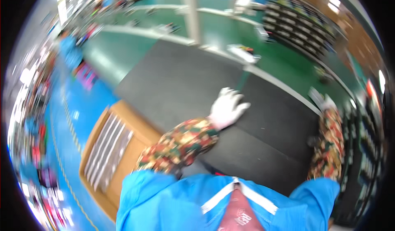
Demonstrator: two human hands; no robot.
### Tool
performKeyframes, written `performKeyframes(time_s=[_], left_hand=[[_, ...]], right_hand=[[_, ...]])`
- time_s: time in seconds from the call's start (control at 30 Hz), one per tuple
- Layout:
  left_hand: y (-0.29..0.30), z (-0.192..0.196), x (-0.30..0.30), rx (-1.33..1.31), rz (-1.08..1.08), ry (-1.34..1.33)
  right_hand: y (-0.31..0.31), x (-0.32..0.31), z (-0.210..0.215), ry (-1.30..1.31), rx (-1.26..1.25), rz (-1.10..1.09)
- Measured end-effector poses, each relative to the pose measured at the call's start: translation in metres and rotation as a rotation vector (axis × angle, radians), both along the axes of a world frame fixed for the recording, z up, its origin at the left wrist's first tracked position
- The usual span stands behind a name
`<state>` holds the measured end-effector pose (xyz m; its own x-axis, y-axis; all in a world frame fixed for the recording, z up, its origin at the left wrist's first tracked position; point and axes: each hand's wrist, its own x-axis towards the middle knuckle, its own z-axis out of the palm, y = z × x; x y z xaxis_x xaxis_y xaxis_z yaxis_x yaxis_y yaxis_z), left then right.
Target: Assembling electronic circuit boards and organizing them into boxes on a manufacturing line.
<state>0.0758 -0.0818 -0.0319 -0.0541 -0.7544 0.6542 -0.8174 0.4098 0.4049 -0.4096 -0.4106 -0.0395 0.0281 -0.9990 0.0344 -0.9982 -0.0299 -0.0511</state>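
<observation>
My left hand (227, 107), in a white glove, is held over the dark grey mat of the workbench (181, 76). Its fingers are spread and nothing is in them. A thin green strip (242, 79) lies just beyond its fingertips. Far out on the right, my right hand (328, 103), also gloved in white, reaches past the bench's edge. A pale flat piece (316, 98) adjoins it; blur hides its fingers and whether they grip that piece. Camouflage-patterned sleeves cover both forearms.
An open cardboard box (133, 126) with several pale strips inside stands left of the bench. Dark racks (356, 148) line the right side. Across the bench are a white tray (245, 54), a post (191, 17) and stacked black bins (298, 27). Another person (70, 52) is at far left.
</observation>
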Motion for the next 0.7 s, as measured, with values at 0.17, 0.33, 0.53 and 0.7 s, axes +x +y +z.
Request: performKeyframes(time_s=[0.17,0.33,0.53,0.7], left_hand=[[0.013,-0.012,0.007,-0.035,0.075,0.012],[0.021,-0.001,0.002,0.058,0.005,0.4],[0.167,0.098,0.066,-0.224,0.146,0.265],[0.27,0.051,0.205,-0.117,1.08,0.215]], right_hand=[[0.032,0.048,0.005,0.307,-0.276,0.085],[0.075,0.127,0.028,0.053,-0.284,0.51],[0.162,0.211,0.077,-0.086,-0.205,0.912],[0.219,0.247,0.114,-0.123,-0.127,1.005]])
